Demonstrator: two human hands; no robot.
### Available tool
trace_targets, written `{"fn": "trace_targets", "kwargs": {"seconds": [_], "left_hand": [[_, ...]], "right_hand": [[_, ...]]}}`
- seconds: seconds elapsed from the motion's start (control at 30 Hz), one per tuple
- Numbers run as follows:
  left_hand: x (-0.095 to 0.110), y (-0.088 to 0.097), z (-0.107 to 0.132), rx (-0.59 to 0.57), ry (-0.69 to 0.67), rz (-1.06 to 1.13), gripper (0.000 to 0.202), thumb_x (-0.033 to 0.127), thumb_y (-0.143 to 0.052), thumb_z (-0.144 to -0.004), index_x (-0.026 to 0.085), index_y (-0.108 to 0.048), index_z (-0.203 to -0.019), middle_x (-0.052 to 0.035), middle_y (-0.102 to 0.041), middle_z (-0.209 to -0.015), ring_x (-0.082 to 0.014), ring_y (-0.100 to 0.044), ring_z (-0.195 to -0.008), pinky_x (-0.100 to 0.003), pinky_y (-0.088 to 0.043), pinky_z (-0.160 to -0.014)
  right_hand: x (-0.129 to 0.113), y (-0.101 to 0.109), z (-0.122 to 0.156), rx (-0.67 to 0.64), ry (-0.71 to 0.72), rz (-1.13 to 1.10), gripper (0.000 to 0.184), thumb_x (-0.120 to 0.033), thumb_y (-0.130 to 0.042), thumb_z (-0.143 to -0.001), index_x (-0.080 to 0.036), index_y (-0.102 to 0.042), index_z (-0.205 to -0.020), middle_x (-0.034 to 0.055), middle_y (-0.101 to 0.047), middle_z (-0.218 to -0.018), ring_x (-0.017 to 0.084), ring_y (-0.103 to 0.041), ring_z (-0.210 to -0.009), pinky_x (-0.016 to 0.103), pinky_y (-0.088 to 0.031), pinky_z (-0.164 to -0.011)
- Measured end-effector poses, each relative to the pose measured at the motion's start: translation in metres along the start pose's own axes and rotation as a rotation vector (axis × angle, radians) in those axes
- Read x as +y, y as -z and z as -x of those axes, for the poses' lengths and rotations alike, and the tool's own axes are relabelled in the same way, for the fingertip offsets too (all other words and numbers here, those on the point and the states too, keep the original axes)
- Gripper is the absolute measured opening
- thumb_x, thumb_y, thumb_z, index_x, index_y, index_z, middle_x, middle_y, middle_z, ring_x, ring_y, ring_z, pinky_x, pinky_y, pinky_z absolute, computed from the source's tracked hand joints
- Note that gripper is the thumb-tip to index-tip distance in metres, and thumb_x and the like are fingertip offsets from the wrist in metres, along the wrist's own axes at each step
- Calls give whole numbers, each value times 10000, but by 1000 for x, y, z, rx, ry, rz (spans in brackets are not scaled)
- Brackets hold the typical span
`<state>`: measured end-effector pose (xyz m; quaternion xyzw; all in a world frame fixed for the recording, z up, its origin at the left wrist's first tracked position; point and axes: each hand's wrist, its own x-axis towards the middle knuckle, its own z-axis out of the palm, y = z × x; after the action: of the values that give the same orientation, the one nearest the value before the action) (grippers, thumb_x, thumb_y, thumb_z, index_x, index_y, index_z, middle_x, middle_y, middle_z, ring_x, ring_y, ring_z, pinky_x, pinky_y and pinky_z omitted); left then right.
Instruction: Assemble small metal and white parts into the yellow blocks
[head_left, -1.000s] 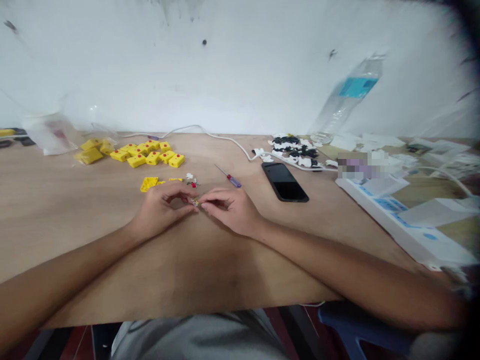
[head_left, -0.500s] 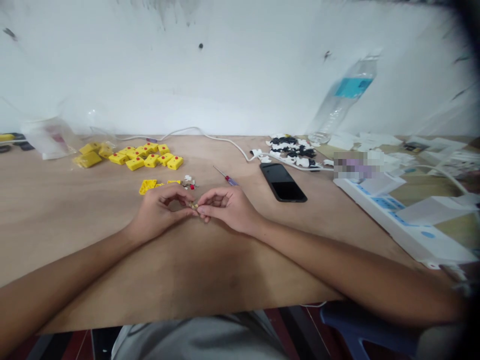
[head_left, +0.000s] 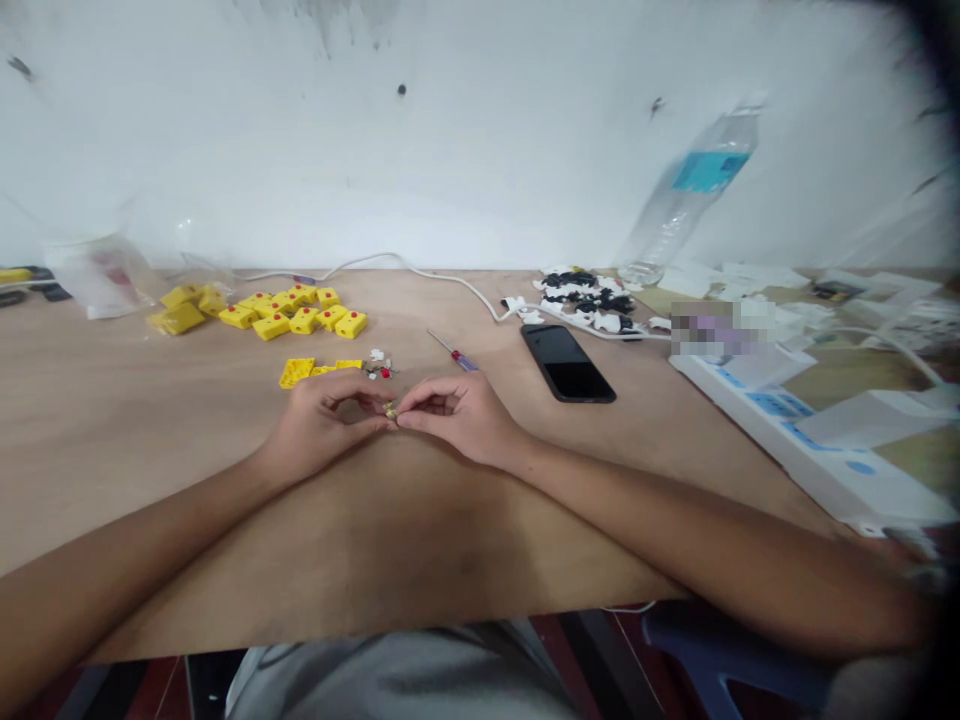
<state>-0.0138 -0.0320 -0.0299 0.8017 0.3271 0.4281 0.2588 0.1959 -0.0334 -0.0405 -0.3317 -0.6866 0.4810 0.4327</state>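
Between the fingertips of both hands is a small brass-coloured metal part [head_left: 390, 410], too small to make out further. My left hand [head_left: 326, 412] pinches it from the left with thumb and fingers. From the right, my right hand [head_left: 457, 412] grips it, its fingers curled and thumb pressed in. Just beyond the left hand lie an opened yellow plastic case half [head_left: 298, 373], another yellow piece [head_left: 348, 364] and small white and red bits [head_left: 385, 372]. A screwdriver [head_left: 454, 352] with a purple and red handle lies beyond the right hand.
Several yellow boxes with red buttons [head_left: 302, 320] stand at the back left, beside bagged yellow pieces [head_left: 177, 318]. A black phone [head_left: 568, 363] lies right of centre. Behind it are black and white parts [head_left: 585, 298], a plastic bottle [head_left: 686, 200] and a white power strip [head_left: 810, 440].
The fingers of my right hand have drawn in slightly around the small metal part. Both hands stay in nearly the same place, and the view has shifted very little.
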Motion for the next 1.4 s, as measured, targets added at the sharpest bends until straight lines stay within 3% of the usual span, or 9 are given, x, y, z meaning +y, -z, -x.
{"fn": "trace_targets", "kwargs": {"seconds": [0.43, 0.7, 0.87, 1.4], "left_hand": [[-3, 4, 1, -146, 31, -136, 120, 263, -733, -838, 210, -752, -944, -12, -755, -817, -149, -674, -724, -246, -533, -674], [1, 4, 0, -251, 83, -196, 176, 228, -683, -850, 218, -758, -1009, -16, -779, -881, -178, -693, -737, -257, -526, -644], [0, 5, 1, -293, 17, -265, 203, 202, -674, -862, 227, -757, -1046, 25, -759, -812, -138, -647, -658, -214, -485, -598], [-4, 7, -2, -337, -64, -321, 264, 237, -683, -854, 258, -740, -1112, 9, -772, -833, -151, -668, -674, -237, -496, -632]], "right_hand": [[-1, -3, 3, 20, -22, 214, 83, -230, -731, -786, -157, -766, -802, 33, -747, -738, 120, -619, -626, 239, -449, -585], [-3, -2, 5, -4, 47, 353, 64, -198, -720, -803, -167, -774, -786, 25, -734, -735, 110, -585, -616, 239, -435, -595], [-2, 0, 4, -82, 109, 429, 101, -141, -699, -810, -183, -789, -799, 27, -735, -780, 106, -588, -623, 239, -423, -607], [-3, -1, 4, -47, 50, 418, 79, -184, -694, -809, -161, -767, -792, 4, -698, -663, 88, -532, -556, 223, -392, -556]]}}
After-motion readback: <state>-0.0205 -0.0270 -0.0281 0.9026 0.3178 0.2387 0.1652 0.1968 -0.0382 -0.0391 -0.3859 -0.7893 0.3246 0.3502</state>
